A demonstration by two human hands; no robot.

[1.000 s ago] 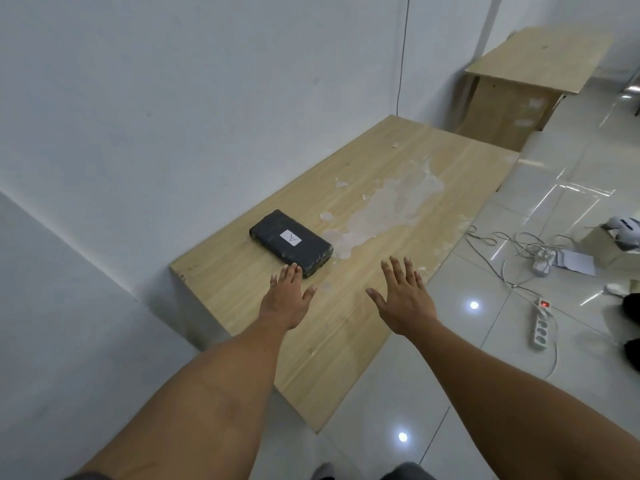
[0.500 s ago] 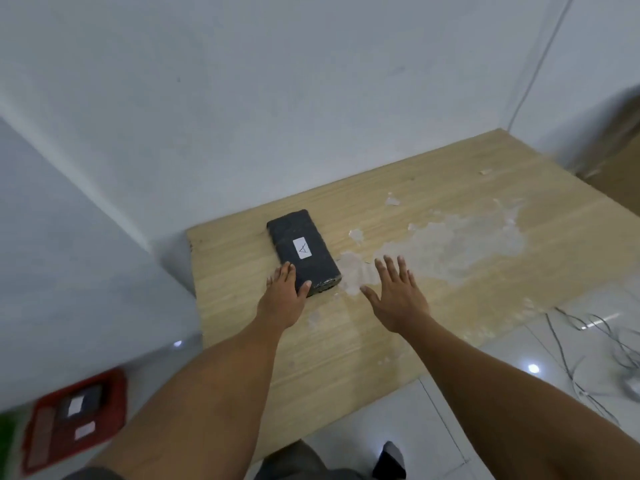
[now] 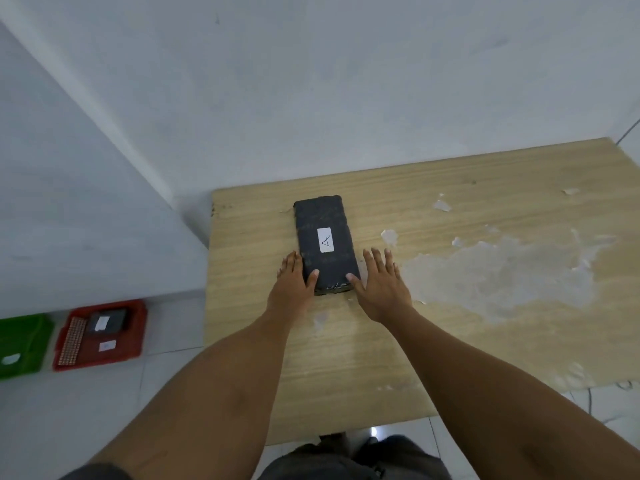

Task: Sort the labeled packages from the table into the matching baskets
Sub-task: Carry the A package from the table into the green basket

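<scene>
Head view: hands (image 3: 337,289) flanking black package (image 3: 325,244), thumbs seemingly touching.

- A single view, from a wide-angle camera worn on the person's head; there is no second view to share the scene with.
- It looks forward and steeply down over both forearms onto the bench (image 3: 467,341), facing the white wall (image 3: 311,81) behind it.
- It sits close: the arms fill the lower frame, and the hands, left (image 3: 294,289) and right (image 3: 381,289), lie near centre.
- The bench's left end is in frame, its right end cut off.
- At the left edge the floor (image 3: 104,410) shows, with a red basket (image 3: 136,327) and a green basket (image 3: 24,341).
- Straight lines bow toward the edges.
</scene>
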